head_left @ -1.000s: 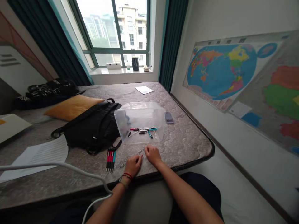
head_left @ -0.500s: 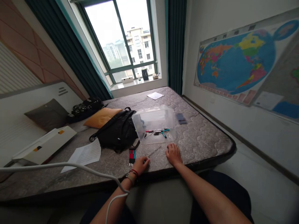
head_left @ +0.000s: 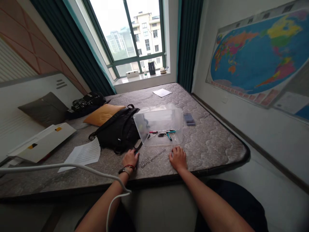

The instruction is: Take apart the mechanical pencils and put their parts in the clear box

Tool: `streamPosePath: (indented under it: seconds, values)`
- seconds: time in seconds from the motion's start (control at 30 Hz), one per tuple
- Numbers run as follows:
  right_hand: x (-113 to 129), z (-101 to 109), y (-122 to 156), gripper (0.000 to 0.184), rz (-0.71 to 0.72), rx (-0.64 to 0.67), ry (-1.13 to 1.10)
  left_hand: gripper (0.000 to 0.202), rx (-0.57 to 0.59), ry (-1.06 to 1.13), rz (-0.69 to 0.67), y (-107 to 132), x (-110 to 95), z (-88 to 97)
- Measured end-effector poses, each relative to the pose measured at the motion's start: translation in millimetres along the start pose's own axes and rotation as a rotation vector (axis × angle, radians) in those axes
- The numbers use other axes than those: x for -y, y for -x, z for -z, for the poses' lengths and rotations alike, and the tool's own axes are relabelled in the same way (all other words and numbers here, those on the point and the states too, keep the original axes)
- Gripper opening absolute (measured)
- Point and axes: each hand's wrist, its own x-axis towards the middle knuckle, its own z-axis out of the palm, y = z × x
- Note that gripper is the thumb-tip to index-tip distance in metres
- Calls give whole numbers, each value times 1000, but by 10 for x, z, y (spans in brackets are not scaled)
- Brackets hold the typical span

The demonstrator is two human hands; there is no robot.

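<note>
My left hand (head_left: 130, 159) lies on the mattress (head_left: 212, 145) beside the black bag (head_left: 118, 130). Its fingers are curled over the bundle of pens that lay there, and the hand hides the pens. My right hand (head_left: 178, 158) rests flat on the mattress with its fingers loosely apart and nothing in it. It is just in front of a clear plastic box (head_left: 158, 117). Several loose pens and pen parts (head_left: 162, 132) lie on the bottom of that box.
An orange cushion (head_left: 102, 114), dark clothes (head_left: 85, 101) and a grey pillow (head_left: 44, 109) lie left of the bag. A printed sheet (head_left: 83, 154) and a white case (head_left: 41, 141) are further left. A white cable (head_left: 72, 167) crosses the near edge. A small dark object (head_left: 189, 119) lies right of the box.
My left hand has moved left onto the pens by the bag. My right hand has stayed in front of the box. The view has turned left and risen.
</note>
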Motion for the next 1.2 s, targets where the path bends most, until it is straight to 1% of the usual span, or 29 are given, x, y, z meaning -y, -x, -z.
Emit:
streamPosePath:
  seconds: [0.07,0.17,0.23,0.33,0.4,0.53,0.6,0.67,0.7,0.77,0.83,0.87,0.93,1.0,1.1,1.2]
  values:
    - [-2,6,-7,18,-3,1,3,32,45,1,33,-39,-51,-4]
    - [-7,8,-9,18,-5,1,7,28,142,47,61,-54,-99,2]
    - [-7,6,-6,18,-8,3,7,25,182,67,45,-19,-123,2]
    - [0,5,-3,18,-12,9,4,21,193,68,-16,118,-187,3]
    - [5,9,-2,18,-14,10,3,19,167,40,-72,247,-263,5]
    - [6,23,-1,16,-13,3,0,18,65,-49,-263,467,-452,-9]
    - [7,39,2,17,-2,1,-1,17,19,-46,-318,528,-543,-39]
    - [17,61,7,17,24,7,3,15,-15,-30,-345,567,-631,-92]
    - [28,73,11,17,51,18,4,15,-22,-13,-359,584,-676,-127]
    - [59,90,24,21,148,66,-7,15,-35,43,-400,621,-766,-212]
    - [100,89,44,32,259,155,-38,18,-81,109,-461,665,-855,-311]
    - [121,80,55,40,292,203,-53,19,-107,145,-483,688,-895,-362]
    - [159,46,67,53,282,274,-61,21,-164,225,-490,728,-959,-461]
    - [192,-1,52,60,226,305,-48,22,-200,295,-487,752,-992,-541]
    - [246,-70,-36,61,206,333,-67,22,-198,343,-514,753,-992,-602]
    - [302,-120,-159,57,192,367,-158,22,-175,376,-507,731,-978,-598]
